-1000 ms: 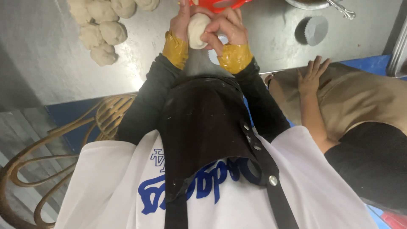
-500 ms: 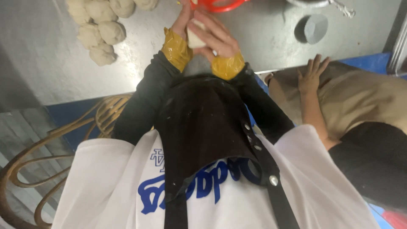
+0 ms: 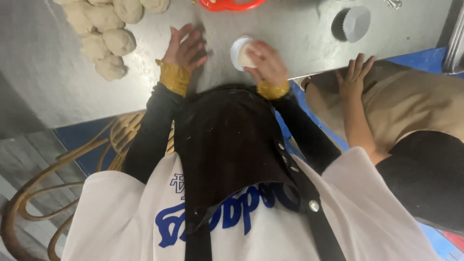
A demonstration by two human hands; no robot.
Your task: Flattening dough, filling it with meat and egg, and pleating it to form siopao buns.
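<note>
Left hand: flat on the desk, fingers spread wide, palm down, holding nothing; it rests just left of the paper cup and right of the dough pile.
Right hand: curled around a dough ball, fingers closed on it, pressing it into the paper cup.
Dough ball: pale, round, partly hidden by the right hand's fingers; it sits in the cup, near the desk's near edge, about mid-scene.
Paper cup: white, fluted liner, tipped on the desk with its rim showing to the left of the dough ball; touching the ball.
Dough pile: several pale lumps clustered at the far left of the desk, touching each other, well apart from the right hand.
Liner stack: white fluted cups, far right on the desk, apart from both hands.
Red ring: red plastic piece at the far edge, beyond the hands, cut off by the frame.
Cuffs: mustard-yellow bands at both wrists, over black sleeves.
Desk: grey, dusted with flour near the dough pile.
Other person's hand: at right, fingers spread, resting on a tan-clad knee just beside the desk's edge, holding nothing.
Chair: bent cane loops, near left, below the desk.
</note>
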